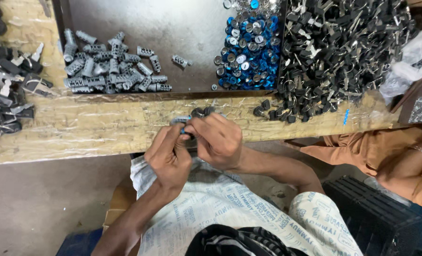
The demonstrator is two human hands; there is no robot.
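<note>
- At bench edge, left hand (169,156) and right hand (219,140) are meeting, fingers pinching together on a small grey lock cylinder (180,120)
- Cylinder is lying crosswise, sticking out leftward above the left fingertips

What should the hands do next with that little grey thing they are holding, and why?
Probably press the small part home. Both the left hand and the right hand pinch around a grey cylinder at the bench edge, with a speck of blue at the fingertips like the blue caps in the tray. How far it sits is hidden.
</note>
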